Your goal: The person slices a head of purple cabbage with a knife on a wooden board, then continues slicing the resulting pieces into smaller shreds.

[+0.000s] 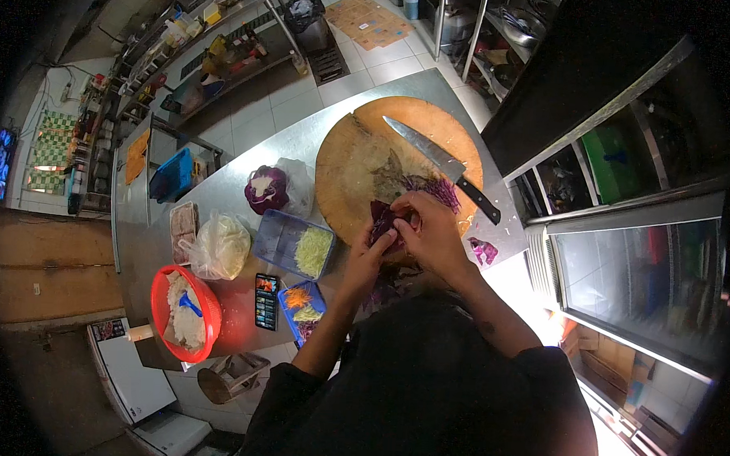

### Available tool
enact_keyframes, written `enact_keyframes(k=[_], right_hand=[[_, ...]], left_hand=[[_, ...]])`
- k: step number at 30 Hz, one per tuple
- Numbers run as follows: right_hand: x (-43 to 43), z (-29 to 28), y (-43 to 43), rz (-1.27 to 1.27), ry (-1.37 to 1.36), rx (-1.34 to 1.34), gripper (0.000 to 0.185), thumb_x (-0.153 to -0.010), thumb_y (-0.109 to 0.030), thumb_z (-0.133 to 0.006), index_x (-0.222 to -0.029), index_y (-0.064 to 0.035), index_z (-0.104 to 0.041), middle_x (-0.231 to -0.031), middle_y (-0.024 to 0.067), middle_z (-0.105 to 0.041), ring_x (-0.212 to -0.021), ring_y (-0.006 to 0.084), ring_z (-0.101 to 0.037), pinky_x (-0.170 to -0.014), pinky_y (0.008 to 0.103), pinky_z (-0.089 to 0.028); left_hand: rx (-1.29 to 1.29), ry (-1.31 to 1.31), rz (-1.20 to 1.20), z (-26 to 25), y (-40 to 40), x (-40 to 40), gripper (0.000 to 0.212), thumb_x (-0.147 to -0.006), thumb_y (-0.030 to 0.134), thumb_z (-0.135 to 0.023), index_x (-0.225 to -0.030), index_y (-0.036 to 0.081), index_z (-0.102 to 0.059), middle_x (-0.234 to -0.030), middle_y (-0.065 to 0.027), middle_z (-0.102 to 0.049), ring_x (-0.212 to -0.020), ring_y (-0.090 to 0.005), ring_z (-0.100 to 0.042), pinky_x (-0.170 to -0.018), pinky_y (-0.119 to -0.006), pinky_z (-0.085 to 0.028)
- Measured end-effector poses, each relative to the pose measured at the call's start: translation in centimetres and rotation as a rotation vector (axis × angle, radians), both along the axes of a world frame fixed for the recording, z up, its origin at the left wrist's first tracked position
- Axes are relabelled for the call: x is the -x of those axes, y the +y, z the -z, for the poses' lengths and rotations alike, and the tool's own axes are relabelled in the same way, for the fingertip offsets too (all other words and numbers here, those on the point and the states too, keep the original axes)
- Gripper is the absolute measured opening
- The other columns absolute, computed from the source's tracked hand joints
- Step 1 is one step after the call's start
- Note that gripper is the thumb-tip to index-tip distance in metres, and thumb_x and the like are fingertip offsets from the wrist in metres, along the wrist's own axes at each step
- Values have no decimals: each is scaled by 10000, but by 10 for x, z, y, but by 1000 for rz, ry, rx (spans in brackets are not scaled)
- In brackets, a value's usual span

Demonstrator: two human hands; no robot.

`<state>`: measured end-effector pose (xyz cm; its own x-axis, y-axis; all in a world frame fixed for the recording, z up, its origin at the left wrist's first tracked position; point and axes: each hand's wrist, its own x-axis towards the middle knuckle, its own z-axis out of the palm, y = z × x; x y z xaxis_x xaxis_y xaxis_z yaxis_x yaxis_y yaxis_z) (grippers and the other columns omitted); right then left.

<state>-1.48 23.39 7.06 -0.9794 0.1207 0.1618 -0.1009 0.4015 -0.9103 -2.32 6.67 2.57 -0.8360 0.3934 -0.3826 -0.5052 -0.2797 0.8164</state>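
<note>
Over the near edge of a round wooden chopping block (349, 161), my left hand (370, 252) and my right hand (428, 230) both hold dark purple cabbage leaves (380, 219). Fingers cover part of the leaves. Just beyond my right hand, a heap of shredded purple cabbage (441, 193) lies on the block. A chef's knife (431, 149) rests across the block's right side, its black handle reaching past the rim. To the right of my right forearm, a torn piece of purple cabbage (483, 250) is on the steel table (504, 224).
Left of the block are a cut purple cabbage (266, 189), a blue plastic container (274, 240) with shredded pale cabbage (313, 252), and a knotted plastic bag (222, 247). Nearer me are a phone (266, 303), a blue tray (302, 286) of shredded vegetables and a red basket (214, 319) of rice.
</note>
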Motion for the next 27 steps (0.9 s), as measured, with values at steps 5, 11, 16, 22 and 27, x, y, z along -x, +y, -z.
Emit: enact_keyframes(k=[5,11,16,22,27], right_hand=[[-3,9,-1,31,-16,95,272,-846,36,-765,-1099,-29,-692,-970,73,-704,-787,161,-642,-695,283,-510],[-3,18,5,80,86,-126,239,-882,-17,-768,-1113,-26,-709,-985,84,-720,-873,175,-702,-767,307,-551],[-5,31,14,-40,-217,84,223,-927,-97,-779,-1121,0,-725,-992,98,-759,-890,165,-730,-802,322,-580],[2,47,22,-108,-270,217,224,-930,-108,-796,-1098,24,-728,-916,72,-760,-830,109,-708,-778,291,-578],[1,44,20,-63,-291,124,220,-924,-115,-811,-1079,23,-738,-910,47,-751,-816,90,-675,-772,269,-565]], left_hand=[[-41,-22,-8,10,-2,0,394,-1056,129,-627,-1429,28,-550,-1299,-88,-660,-1156,-186,-673,-997,-353,-570],[-59,0,17,24,-9,1,381,-1058,133,-633,-1420,31,-572,-1268,-68,-682,-1127,-152,-677,-981,-317,-563],[41,69,130,14,-16,5,421,-1056,154,-644,-1439,6,-554,-1316,-88,-655,-1170,-189,-647,-1044,-340,-505],[146,242,110,-2,-13,9,529,-1050,200,-676,-1507,8,-492,-1384,-109,-628,-1229,-195,-614,-1063,-338,-483],[266,280,188,3,-17,23,439,-1037,180,-696,-1419,1,-575,-1318,-102,-674,-1174,-187,-650,-1021,-336,-513]])
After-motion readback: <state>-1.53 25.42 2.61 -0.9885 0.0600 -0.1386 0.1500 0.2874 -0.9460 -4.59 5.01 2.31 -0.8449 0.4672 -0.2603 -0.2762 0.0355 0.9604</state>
